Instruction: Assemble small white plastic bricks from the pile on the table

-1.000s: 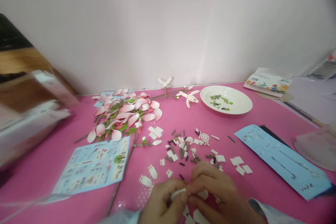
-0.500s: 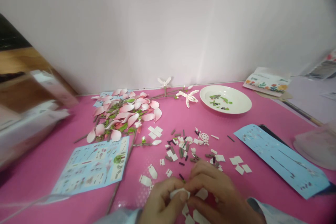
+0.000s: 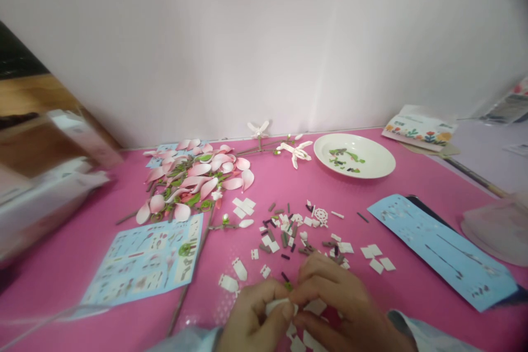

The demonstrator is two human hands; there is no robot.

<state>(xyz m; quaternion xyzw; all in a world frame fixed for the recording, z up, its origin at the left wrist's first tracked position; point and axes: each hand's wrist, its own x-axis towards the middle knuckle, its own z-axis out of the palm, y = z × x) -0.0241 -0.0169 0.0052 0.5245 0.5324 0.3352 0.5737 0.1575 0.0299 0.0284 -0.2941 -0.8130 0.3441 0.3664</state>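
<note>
My left hand point(image 3: 251, 319) and my right hand point(image 3: 342, 300) meet low in the view, and their fingertips pinch a small white plastic piece point(image 3: 278, 305) between them. Much of that piece is hidden by my fingers. Just above them, loose white and dark brown building pieces point(image 3: 289, 239) lie scattered on the pink table mat point(image 3: 94, 247). Several larger white pieces point(image 3: 229, 283) rest beside my left hand. A heap of pink plastic petals point(image 3: 193, 181) lies further away at the left.
A white plate point(image 3: 353, 157) holds small green and dark pieces at the back. Beside it lies a white flower on a thin branch point(image 3: 295, 153). Printed blue instruction sheets point(image 3: 144, 261) lie left and right. A blurred white box point(image 3: 41, 203) stands at the left edge.
My fingers shift slightly on the white piece. The loose pieces and the view stay almost the same.
</note>
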